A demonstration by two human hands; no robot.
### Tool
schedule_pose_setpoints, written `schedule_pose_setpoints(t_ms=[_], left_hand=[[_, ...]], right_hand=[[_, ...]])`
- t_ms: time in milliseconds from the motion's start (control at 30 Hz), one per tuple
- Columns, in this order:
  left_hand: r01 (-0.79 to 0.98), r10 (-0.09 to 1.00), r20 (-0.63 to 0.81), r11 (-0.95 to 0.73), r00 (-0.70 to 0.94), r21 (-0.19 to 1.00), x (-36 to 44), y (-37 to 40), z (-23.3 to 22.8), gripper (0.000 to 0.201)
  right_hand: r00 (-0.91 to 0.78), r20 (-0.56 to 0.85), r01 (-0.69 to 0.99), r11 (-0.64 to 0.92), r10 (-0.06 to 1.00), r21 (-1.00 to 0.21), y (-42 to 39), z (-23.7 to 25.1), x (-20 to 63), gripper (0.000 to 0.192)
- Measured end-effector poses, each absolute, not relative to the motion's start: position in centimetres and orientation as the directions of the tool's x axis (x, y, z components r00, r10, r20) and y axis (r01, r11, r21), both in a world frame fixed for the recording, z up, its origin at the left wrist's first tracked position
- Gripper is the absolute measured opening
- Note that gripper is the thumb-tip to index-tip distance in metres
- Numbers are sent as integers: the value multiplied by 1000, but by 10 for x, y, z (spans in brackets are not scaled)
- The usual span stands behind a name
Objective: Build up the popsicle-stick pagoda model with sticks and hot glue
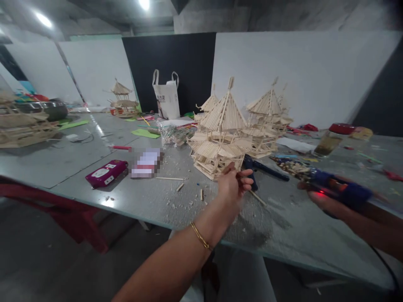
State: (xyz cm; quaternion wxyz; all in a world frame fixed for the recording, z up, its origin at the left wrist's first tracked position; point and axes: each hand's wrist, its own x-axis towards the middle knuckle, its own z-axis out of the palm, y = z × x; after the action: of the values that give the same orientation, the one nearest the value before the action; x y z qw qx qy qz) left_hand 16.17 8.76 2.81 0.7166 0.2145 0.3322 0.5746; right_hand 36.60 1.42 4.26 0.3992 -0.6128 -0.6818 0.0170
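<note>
My left hand point(232, 187) is pinched on a thin wooden stick point(256, 196), right in front of the base of a stick-built pagoda model point(220, 130) on the grey table point(94, 167). My right hand point(327, 201) grips a blue glue gun point(336, 187) with a red light glowing, held low over the table to the right of the model. A second pagoda model point(267, 117) stands just behind and to the right of the first. Blue-handled pliers point(262, 167) lie between the models and my hands.
Loose sticks and wood crumbs point(182, 184) litter the table near its front edge. A magenta case point(105, 173) lies at the left, a white bag point(166, 98) at the back, a jar with a red lid point(330, 140) at the right. More stick models point(122, 102) stand far left.
</note>
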Motion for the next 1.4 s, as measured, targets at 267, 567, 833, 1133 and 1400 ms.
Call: schedule_pose_setpoints(t_ms=[267, 567, 833, 1133, 1400], left_hand=[[-706, 970, -199, 238, 138, 667, 149, 73, 21, 38], [-823, 951, -269, 274, 153, 498, 182, 102, 2, 20], [-792, 932, -321, 324, 171, 518, 160, 62, 10, 16], [-671, 953, -301, 238, 23, 702, 93, 26, 9, 22], [-628, 970, -242, 184, -7, 756, 91, 31, 2, 20]], right_hand=[[-41, 381, 748, 281, 924, -601, 24, 42, 313, 51], [-148, 416, 706, 391, 897, -591, 33, 50, 280, 36], [-176, 401, 737, 390, 899, -552, 44, 41, 276, 36], [-158, 477, 766, 412, 865, -494, 55, 14, 260, 36], [-281, 601, 775, 546, 748, -317, 55, 12, 258, 25]])
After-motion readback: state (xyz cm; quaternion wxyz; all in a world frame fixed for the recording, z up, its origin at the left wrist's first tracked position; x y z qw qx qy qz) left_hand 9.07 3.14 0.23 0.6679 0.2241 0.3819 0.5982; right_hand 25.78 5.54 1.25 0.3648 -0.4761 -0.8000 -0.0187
